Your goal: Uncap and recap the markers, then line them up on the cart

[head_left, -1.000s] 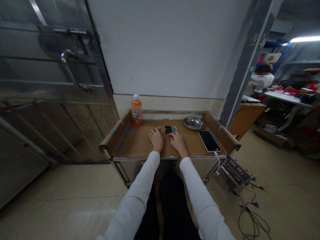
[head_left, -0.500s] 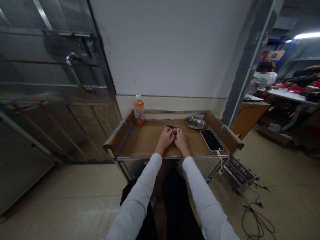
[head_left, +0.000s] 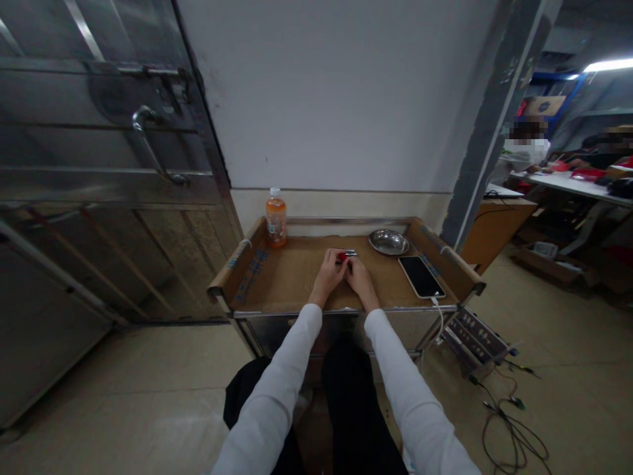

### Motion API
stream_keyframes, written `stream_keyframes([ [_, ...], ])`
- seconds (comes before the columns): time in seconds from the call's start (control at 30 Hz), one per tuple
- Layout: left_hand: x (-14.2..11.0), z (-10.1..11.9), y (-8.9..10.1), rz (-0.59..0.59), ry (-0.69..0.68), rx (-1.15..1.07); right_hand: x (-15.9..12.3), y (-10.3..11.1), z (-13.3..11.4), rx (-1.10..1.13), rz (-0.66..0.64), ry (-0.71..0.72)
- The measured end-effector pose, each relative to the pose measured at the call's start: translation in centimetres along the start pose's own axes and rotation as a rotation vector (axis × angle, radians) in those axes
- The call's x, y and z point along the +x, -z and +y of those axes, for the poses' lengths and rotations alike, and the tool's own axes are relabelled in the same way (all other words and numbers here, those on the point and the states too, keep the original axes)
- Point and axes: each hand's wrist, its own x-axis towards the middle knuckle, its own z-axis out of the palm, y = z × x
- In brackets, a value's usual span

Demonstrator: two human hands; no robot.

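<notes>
Over the middle of a cardboard-lined cart top, my two hands meet with fingertips close together. My left hand point(head_left: 327, 272) is closed on a small red object point(head_left: 341, 256), too small to tell its kind. My right hand point(head_left: 359, 274) pinches at the same red object from the other side. Just beyond the right fingertips shows a short, slim silver-and-dark piece point(head_left: 351, 253); I cannot tell whether it is joined to the red one. The fingers hide part of both.
An orange drink bottle point(head_left: 275, 219) stands at the cart's back left. A shallow metal dish point(head_left: 389, 243) and a phone point(head_left: 421, 277) with a white cable lie to the right. The cart's raised cardboard side point(head_left: 457, 267) borders them. A person point(head_left: 527, 148) sits at a far table.
My fingers have shifted slightly around the small piece, and more of its red now shows between them. The silver-and-dark piece looks brighter. The camera view has moved a little.
</notes>
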Motion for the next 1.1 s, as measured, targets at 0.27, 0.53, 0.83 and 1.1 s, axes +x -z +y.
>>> stream_keyframes([
  [0.27,0.0,-0.3,0.6,0.184,0.188,-0.007,0.0,0.0,0.1,-0.015,-0.012,-0.02],
  [0.53,-0.1,-0.8,1.0,0.255,0.29,-0.009,0.0,0.3,-0.4,-0.111,-0.018,-0.031],
  [0.83,-0.3,-1.5,0.3,-0.086,0.309,-0.039,-0.2,0.8,-0.8,-0.394,0.122,-0.15],
  [1.1,-0.4,-0.9,0.2,-0.399,0.256,0.085,-0.2,0.9,-0.8,-0.439,0.145,-0.083],
])
